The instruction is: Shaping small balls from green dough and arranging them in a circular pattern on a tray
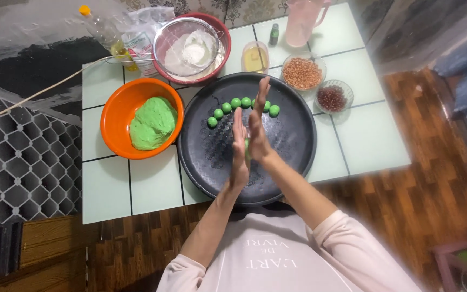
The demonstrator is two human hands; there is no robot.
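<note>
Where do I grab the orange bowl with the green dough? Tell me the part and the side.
Grip the orange bowl by its bare rim on the left edge, coming from the left. The dough lies toward the right inside, and that side sits close against the black tray, leaving little room. The left rim is clear and open.

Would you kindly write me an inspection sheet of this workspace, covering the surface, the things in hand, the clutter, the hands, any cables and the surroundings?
Surface: pale tiled table, dark grout lines.
Things in hand: small green dough piece pressed between both palms; arc of green dough balls on the round black tray; green dough lump in the orange bowl.
Clutter: red bowl with sieve of flour, oil bottle, glass of yellow liquid, two glass bowls of nuts or beans, pink jug.
Hands: left hand and right hand upright, palms together.
Cables: pale cord running off the table's left.
Surroundings: wooden floor, lattice panel at left.
</note>
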